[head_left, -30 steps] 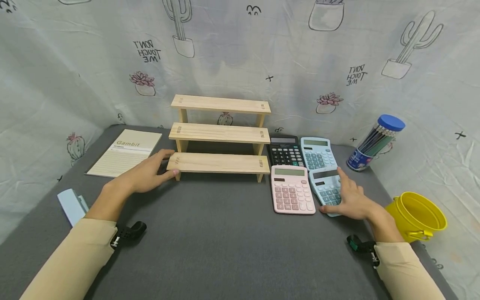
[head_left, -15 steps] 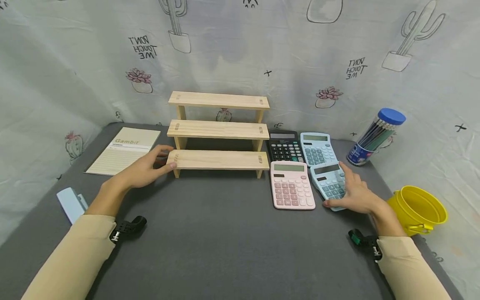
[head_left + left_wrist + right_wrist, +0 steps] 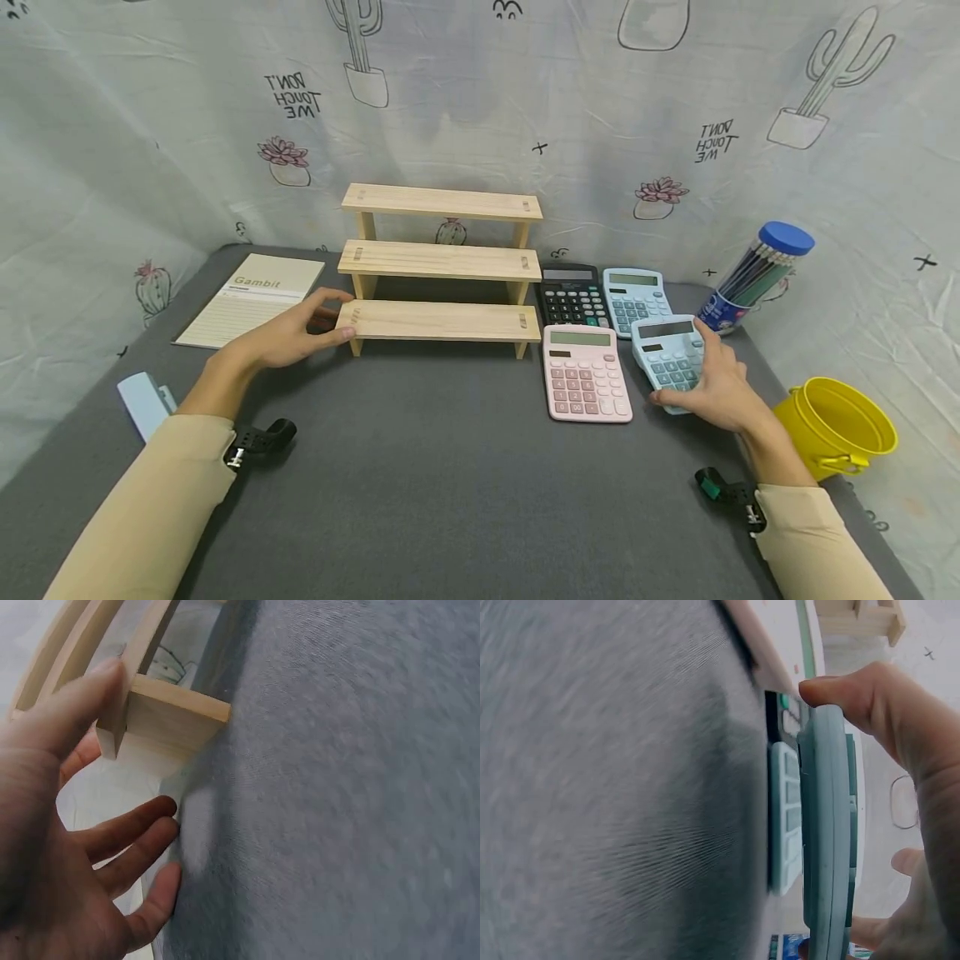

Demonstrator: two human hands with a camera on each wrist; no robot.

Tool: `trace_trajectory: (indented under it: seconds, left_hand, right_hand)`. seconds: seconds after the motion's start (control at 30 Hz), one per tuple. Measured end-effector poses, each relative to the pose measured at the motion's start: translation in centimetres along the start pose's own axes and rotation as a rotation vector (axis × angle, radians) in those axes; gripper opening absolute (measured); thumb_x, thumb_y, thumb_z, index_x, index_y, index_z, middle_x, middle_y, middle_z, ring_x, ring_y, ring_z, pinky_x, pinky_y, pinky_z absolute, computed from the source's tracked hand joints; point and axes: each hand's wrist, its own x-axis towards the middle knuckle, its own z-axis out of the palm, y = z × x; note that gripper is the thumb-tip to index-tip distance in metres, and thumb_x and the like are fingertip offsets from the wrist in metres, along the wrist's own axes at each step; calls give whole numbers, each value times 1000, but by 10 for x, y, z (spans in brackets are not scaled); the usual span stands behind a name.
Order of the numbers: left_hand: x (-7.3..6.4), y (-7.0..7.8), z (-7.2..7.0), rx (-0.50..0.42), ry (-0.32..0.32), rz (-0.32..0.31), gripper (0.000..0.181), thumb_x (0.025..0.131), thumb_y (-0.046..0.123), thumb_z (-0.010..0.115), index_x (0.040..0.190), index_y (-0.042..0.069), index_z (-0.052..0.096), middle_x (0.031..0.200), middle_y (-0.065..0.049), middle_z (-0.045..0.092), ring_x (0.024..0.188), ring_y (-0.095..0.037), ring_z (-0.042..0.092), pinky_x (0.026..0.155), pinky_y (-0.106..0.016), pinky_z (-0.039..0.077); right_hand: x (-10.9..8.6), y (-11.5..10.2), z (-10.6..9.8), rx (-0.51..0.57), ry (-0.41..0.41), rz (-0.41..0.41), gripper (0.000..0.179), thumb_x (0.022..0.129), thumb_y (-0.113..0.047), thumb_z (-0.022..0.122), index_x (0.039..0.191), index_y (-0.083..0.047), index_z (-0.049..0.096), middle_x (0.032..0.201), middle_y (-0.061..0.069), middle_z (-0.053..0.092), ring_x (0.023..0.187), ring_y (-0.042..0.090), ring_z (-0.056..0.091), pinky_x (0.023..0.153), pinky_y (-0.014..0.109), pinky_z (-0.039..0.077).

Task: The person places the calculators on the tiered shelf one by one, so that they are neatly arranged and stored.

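My right hand (image 3: 722, 377) grips a light blue calculator (image 3: 667, 358) by its edges, thumb at the near edge and fingers at the far side. In the right wrist view this calculator (image 3: 829, 832) appears edge-on, raised off the grey cloth. Behind it lies another blue calculator (image 3: 636, 298), with a black calculator (image 3: 572, 297) to its left. A pink calculator (image 3: 587, 375) lies in front of the black one. At the left, my left hand (image 3: 288, 333) pinches the end of the lowest step of a three-tier wooden stand (image 3: 438, 321) between thumb and index finger; the other fingers are spread below.
A notepad (image 3: 251, 302) marked "Gambit" lies at the back left, and a light blue stapler-like object (image 3: 145, 406) is partly behind the left sleeve. On the right are a blue-lidded jar of pencils (image 3: 757, 275) and a yellow bucket (image 3: 836, 429). A printed curtain hangs behind.
My right hand has lifted the front blue calculator off the table and tilted it, moving it slightly up and right. The left hand stays at the wooden stand.
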Motion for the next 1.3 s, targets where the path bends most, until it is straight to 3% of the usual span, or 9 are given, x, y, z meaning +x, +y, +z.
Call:
trace_trajectory:
  seconds: [0.27,0.57,0.8,1.0,1.3]
  left_hand:
    - [1,0,-1,-13,6,-29,62,101,41,65,151,20,34,144,-27,50,133,-47,51,98,-61,46]
    - [0,4,-5,-15,-65,-79,65,102,47,61,152,22,29,150,-29,44,136,-52,47,95,-59,49]
    - [7,8,-11,-36,-117,-99,65,103,43,61,152,20,25,150,-32,41,134,-53,48,78,-45,55]
    - [10,7,-11,-42,-120,-116,68,103,44,62,154,20,24,151,-33,40,134,-55,48,76,-44,55]
    - [6,3,-7,-39,-101,-132,67,102,49,61,153,24,25,151,-32,41,134,-53,49,77,-42,56]
  right_hand:
    - [-4,-19,-9,32,86,-28,136,76,-50,87,164,-15,-9,156,43,14,130,64,25,97,80,27]
    - [-10,-43,-15,97,120,-93,135,74,-46,89,165,-22,-7,157,35,20,131,59,25,97,79,27]
    - [-10,-62,-19,133,150,-171,131,74,-39,89,166,-21,-3,153,31,25,131,54,27,99,75,25]
    - [-6,-80,-23,144,149,-181,130,75,-39,89,165,-24,-4,153,30,26,127,50,33,97,70,33]
    - [1,-107,-28,129,152,-180,129,73,-44,90,165,-24,2,150,29,29,124,46,34,93,64,40]
